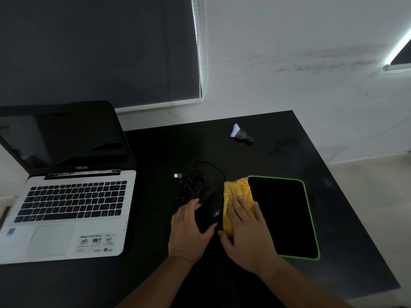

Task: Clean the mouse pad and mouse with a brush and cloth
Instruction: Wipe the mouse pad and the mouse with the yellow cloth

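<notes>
A black wired mouse [212, 211] lies on the black desk, gripped from the left by my left hand [189, 230]. Its tangled cable [193, 183] and USB plug [177, 175] lie just behind it. My right hand [246, 232] presses flat on a yellow cloth [236, 192] against the mouse's right side, at the left edge of the mouse pad. The mouse pad [287, 216] is black with a green border and lies to the right. A small brush [241, 134] with white bristles and a dark handle rests far back on the desk.
An open laptop [71, 201] with a dark screen stands on the left of the black desk [155, 274]. The desk's right edge [347, 196] runs diagonally, with floor beyond. A wall and a dark window blind are behind.
</notes>
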Motion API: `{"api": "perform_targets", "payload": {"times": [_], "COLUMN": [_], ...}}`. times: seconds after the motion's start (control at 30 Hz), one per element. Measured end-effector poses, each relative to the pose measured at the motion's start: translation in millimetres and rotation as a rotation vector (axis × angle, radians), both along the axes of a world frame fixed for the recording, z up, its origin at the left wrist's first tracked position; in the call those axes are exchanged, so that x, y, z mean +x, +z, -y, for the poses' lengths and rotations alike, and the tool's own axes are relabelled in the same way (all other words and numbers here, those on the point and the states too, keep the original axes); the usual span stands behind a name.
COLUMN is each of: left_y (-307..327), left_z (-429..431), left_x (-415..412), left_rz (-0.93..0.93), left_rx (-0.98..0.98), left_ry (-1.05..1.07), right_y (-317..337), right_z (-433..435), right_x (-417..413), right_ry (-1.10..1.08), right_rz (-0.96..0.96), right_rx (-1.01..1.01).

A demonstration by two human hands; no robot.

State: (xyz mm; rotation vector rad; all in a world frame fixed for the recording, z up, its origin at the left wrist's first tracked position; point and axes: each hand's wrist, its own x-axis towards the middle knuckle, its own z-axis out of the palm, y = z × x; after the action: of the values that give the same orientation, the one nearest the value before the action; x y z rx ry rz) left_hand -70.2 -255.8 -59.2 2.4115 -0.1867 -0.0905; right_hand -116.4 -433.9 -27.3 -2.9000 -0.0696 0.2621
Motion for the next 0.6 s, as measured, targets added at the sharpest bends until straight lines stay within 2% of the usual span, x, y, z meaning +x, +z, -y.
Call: {"api": "perform_targets", "payload": {"times": [0.2,0.33,0.4,0.53,0.6], "left_y": [1,3,4,3,4], "left_z": [-1,-2,-3,-3,-2], "left_x": [1,0,1,0,-1], "left_rz": [-0.036,-0.100,-0.130,-0.100,-0.098], "left_rx": [-0.034,-0.036,-0.039,-0.055,-0.060], "left_ry": [0.018,0.024,0.031,0.022,0.017], "right_y": [2,5,7,12,12], "right_z": [-24,-13,-17,-30,-23], "right_x": [-29,1,3,-12,-1], "right_ry": [0.166,-0.009,-0.027,0.190,0.218], "right_rz": [-0.001,0.005,-0.012,-0.019,0.001], "right_rx": [0.062,0.052,0.064,0.119,0.079]}}
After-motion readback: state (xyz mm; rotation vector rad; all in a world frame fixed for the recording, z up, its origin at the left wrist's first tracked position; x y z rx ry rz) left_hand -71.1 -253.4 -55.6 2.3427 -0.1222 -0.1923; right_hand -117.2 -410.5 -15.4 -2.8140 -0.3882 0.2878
